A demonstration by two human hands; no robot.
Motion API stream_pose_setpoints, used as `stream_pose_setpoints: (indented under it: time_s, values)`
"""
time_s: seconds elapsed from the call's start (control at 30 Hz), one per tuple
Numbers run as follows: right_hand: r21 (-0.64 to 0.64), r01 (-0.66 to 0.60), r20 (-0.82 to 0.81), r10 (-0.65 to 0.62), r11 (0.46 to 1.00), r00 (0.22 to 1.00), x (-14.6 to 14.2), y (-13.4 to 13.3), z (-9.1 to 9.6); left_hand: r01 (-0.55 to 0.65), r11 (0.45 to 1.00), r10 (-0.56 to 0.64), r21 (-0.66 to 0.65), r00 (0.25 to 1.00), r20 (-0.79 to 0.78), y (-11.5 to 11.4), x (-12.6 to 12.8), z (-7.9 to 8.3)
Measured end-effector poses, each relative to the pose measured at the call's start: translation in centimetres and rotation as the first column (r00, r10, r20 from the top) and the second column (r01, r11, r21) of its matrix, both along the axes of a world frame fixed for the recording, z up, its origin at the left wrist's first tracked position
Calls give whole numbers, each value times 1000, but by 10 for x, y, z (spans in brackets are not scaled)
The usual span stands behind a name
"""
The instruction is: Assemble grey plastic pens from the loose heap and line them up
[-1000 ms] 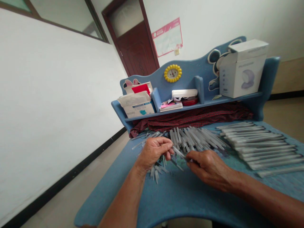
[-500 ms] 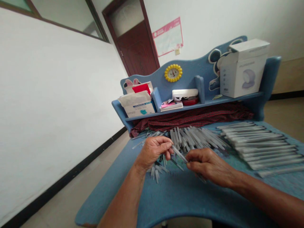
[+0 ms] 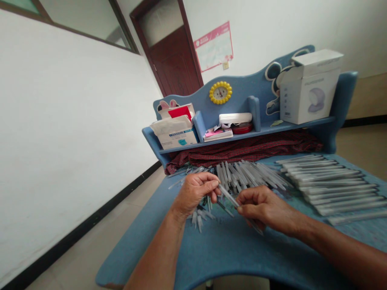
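Observation:
Over the blue desk (image 3: 217, 257), a slim translucent pen (image 3: 228, 196) slants between my two hands. Its upper left end is pinched in the thumb and fingers of my left hand (image 3: 198, 191). My right hand (image 3: 266, 209) grips it farther down, and its lower tip shows below those fingers. Just behind my hands lies a fanned pile of clear pen barrels (image 3: 250, 175). Short translucent pieces like pen caps (image 3: 198, 219) are scattered under my left hand. To the right, pens (image 3: 338, 185) with dark ends lie side by side in a long row.
A blue shelf (image 3: 226, 138) runs along the desk's back, with a red checked cloth (image 3: 242, 149) bunched under it. On it stand a mask box (image 3: 178, 139), a red round tin (image 3: 242, 128) and a large white carton (image 3: 310, 88). A white wall rises on the left.
My right hand has shifted slightly, and more of the pen's lower end shows below it. My left hand holds the same spot.

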State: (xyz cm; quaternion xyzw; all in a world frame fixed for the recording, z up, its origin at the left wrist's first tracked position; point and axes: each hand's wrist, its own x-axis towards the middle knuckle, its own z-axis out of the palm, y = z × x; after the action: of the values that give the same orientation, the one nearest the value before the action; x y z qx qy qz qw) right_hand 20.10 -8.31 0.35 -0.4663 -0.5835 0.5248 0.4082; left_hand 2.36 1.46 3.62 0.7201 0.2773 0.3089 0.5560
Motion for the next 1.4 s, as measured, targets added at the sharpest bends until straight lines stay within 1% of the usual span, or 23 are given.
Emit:
stream_pose_setpoints:
  time_s: [0.17,0.27,0.37,0.47,0.57,0.63,0.67,0.77,0.87,0.97,1.1,1.23,1.4]
  values:
    - [52,-9,24,7,999,1000,1,2,-6,-12,1000,12,8,1000,-17,-2,2,1]
    - [59,17,63,-21,998,998,2,4,-8,-43,999,44,27,998,-39,-2,3,1]
    - [68,57,108,-64,996,992,2,5,-7,-123,988,130,94,989,-76,1,4,2]
    - [79,78,122,-87,994,989,3,6,-6,-214,962,237,172,963,-127,6,3,2]
    - [81,100,147,-111,992,983,3,7,-6,-244,934,305,259,924,-229,12,1,-2]
    - [92,105,152,-118,990,981,3,8,-7,-215,916,332,338,879,-341,15,0,-6]
    - [97,104,152,-118,990,981,3,8,-8,-181,905,341,386,849,-403,17,-1,-9]
    - [105,96,165,-113,990,980,3,8,-10,-18,851,361,526,746,-559,22,-2,-17]
    - [107,87,188,-106,990,977,3,8,-10,112,788,382,605,682,-624,22,-2,-21]
    - [108,85,198,-105,991,974,3,7,-9,158,755,401,637,657,-638,22,-2,-22]
    - [136,91,224,-120,986,967,3,7,-9,167,735,428,658,637,-640,25,-4,-22]
    - [166,83,265,-125,983,956,4,8,-10,194,727,430,659,619,-657,26,-4,-24]
    - [202,80,308,-141,976,941,4,8,-12,219,744,409,632,598,-689,23,-2,-24]
